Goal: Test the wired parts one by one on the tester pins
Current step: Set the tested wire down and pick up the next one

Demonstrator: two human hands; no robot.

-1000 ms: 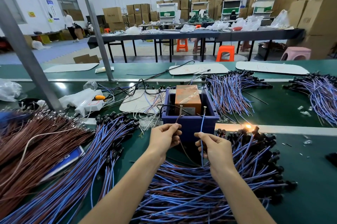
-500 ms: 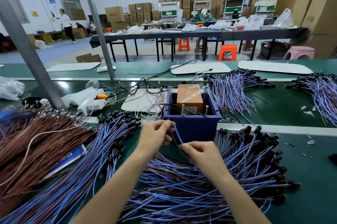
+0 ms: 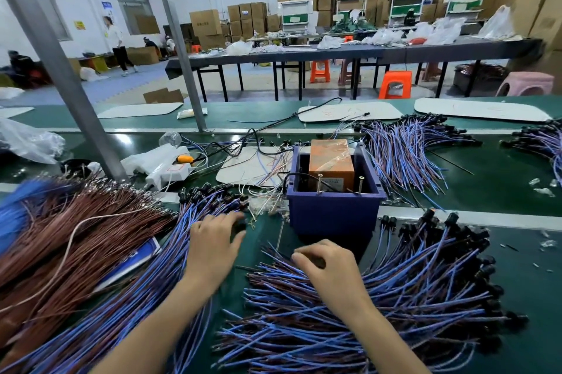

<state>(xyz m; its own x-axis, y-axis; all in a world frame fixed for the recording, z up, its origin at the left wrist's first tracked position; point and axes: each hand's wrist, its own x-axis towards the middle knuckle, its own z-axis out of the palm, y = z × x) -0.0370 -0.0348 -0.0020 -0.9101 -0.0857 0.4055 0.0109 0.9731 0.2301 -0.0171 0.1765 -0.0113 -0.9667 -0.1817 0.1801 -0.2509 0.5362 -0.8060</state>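
Observation:
The tester is a blue box [image 3: 334,215] holding an orange block [image 3: 331,160], with two upright metal pins [image 3: 319,184] at its near edge; nothing touches the pins. My left hand [image 3: 213,240] lies palm down, fingers spread, on the left pile of blue-and-brown wired parts [image 3: 194,221], fingertips beside a black head. My right hand [image 3: 330,267] is curled over the near pile of wired parts [image 3: 410,291] in front of the box, its fingertips pinched on wire ends there.
A heap of brown wires [image 3: 76,236] fills the left. More wired parts [image 3: 401,154] lie behind the box on the right. A slanted metal post [image 3: 60,69] rises at the left. White pads [image 3: 252,167] and a white plastic bag [image 3: 158,160] sit behind.
Both hands came down off the tester pins. My left hand carried the tested part left onto the left pile; my right hand dropped onto the near pile.

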